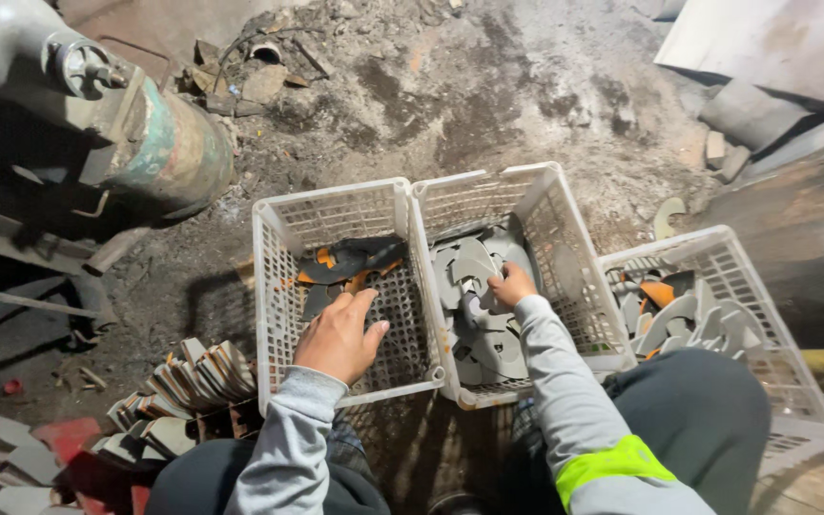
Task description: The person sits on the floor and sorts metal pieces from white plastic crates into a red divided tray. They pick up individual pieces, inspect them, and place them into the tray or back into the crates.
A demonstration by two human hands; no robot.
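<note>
Three white plastic baskets stand side by side on a dirty floor. My left hand (340, 336) reaches into the left basket (274, 248), fingers spread over its mesh bottom, close to a few dark and orange curved metal pieces (350, 259) at its far end. My right hand (510, 285) is in the middle basket (565, 224), fingers closed on one grey curved metal piece (474, 267) among several like it. Both sleeves are grey; the right one has a yellow-green band.
A third basket (765, 315) at right holds several grey and orange pieces. A stack of similar metal pieces (193, 381) lies on the floor at lower left. A large grey-green cylinder (159, 143) sits at upper left. Metal slabs (774, 48) lie at upper right.
</note>
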